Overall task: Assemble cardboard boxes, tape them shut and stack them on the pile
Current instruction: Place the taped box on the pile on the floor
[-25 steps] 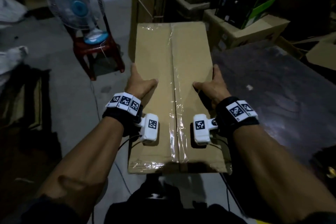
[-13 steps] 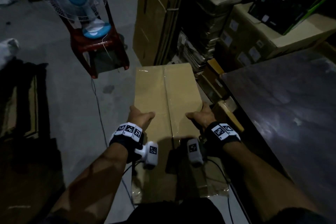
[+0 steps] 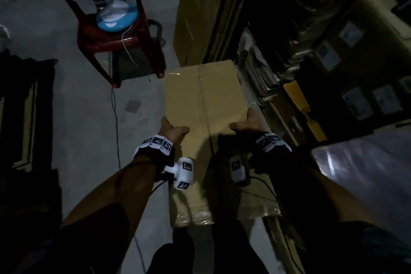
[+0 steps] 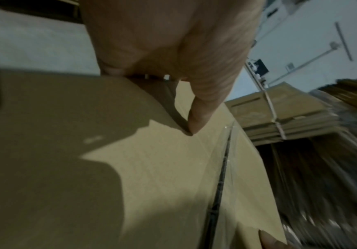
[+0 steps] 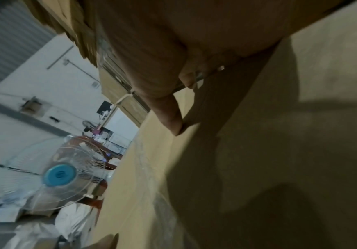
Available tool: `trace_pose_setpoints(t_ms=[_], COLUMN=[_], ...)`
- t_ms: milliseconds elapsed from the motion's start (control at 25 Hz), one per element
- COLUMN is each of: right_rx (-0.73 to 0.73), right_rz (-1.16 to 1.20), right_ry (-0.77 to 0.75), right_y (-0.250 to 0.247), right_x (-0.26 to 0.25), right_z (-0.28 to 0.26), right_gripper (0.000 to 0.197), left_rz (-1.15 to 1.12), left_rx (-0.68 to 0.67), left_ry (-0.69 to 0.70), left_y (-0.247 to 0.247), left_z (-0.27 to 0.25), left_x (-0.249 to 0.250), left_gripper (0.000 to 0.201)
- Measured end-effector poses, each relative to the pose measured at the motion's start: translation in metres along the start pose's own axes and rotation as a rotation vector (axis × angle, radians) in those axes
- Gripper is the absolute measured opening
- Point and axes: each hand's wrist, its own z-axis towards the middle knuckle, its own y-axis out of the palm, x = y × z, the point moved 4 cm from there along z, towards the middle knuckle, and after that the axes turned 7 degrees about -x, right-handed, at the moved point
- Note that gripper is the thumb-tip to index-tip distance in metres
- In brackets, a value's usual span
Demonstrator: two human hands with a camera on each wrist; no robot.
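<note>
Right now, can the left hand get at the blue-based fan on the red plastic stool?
Probably not yet: the left hand grips the taped brown cardboard box together with the right hand. The floor towards the fan on the stool looks open, but it stands well ahead.

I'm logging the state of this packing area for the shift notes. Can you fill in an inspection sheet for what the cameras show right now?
Surface: grey concrete floor, one dark stain; dark tabletop at right.
Job's things: taped cardboard box, clear tape along its centre seam, held over the floor.
Clutter: flattened cardboard bundles leaning upright; stacked cartons at right.
Hands: left hand grips the box's left edge, right hand the right edge, thumbs on top.
Cables: thin cable running across the floor.
Surroundings: fan standing on a red stool; dim lighting.
</note>
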Motion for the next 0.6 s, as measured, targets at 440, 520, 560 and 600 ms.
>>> trace_pose_setpoints(t_ms=[440, 520, 560, 600], right_rx=[0.001, -0.048, -0.051, -0.038], right_rz=[-0.297, -0.299, -0.285, -0.273], right_ry=[-0.064, -0.031, -0.033, -0.043], right_y=[-0.01, -0.005, -0.005, -0.005], right_x=[0.049, 0.073, 0.08, 0.082], right_z=[0.184, 0.2, 0.204, 0.208], right_gripper=[0.104, 0.107, 0.108, 0.11], left_rz=[0.334, 0.379, 0.396, 0.408], left_rx=[-0.021, -0.047, -0.045, -0.03], left_ry=[0.073, 0.091, 0.113, 0.133], left_y=[0.096, 0.109, 0.114, 0.118], left_z=[0.158, 0.168, 0.169, 0.171], left_x=[-0.018, -0.03, -0.031, -0.03], left_gripper=[0.088, 0.085, 0.084, 0.083])
